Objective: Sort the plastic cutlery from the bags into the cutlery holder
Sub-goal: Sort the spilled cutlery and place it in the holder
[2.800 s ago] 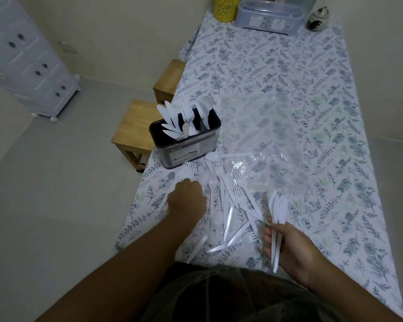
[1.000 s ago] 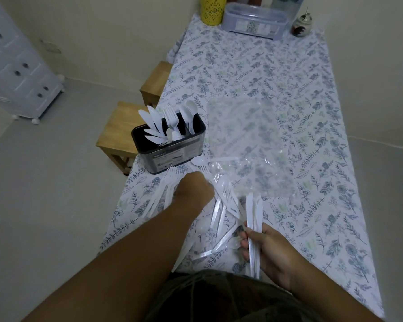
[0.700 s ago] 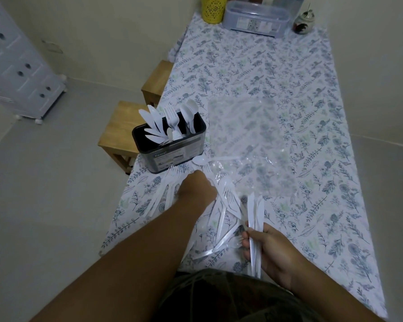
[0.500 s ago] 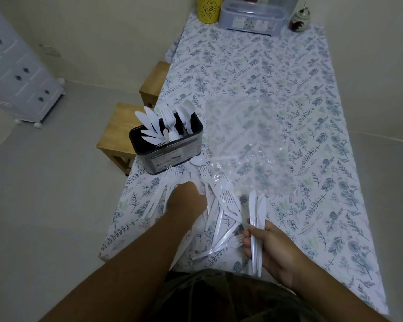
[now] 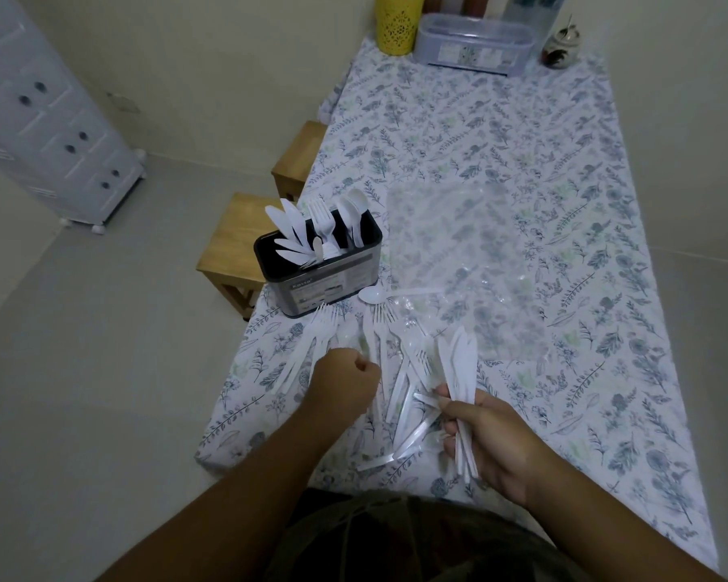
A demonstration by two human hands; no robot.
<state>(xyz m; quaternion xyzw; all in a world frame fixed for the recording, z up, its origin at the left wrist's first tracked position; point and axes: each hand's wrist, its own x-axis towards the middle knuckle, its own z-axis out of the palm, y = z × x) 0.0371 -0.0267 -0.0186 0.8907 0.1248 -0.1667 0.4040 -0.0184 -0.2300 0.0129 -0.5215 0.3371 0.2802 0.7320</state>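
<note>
My right hand (image 5: 490, 441) grips a bundle of white plastic knives (image 5: 459, 363), blades pointing away from me. My left hand (image 5: 345, 384) is curled in a fist on the table and pinches the handle of a white fork (image 5: 380, 329). Loose forks (image 5: 412, 384) lie scattered between my hands, and a small group of forks (image 5: 318, 333) lies left of my left hand. The black cutlery holder (image 5: 333, 283) stands beyond them with knives, forks and spoons upright in it. A single spoon (image 5: 370, 294) lies beside the holder.
Clear plastic bags (image 5: 459, 245) lie flat on the floral tablecloth (image 5: 606, 371) right of the holder. A yellow container (image 5: 398, 23), a lidded plastic box (image 5: 473, 46) and a small jar (image 5: 562, 46) stand at the far end. Two wooden stools (image 5: 236, 249) sit left of the table.
My left hand has drawn back toward me from the forks near the holder. My right hand has kept its hold on the knives and tilted them a little to the left.
</note>
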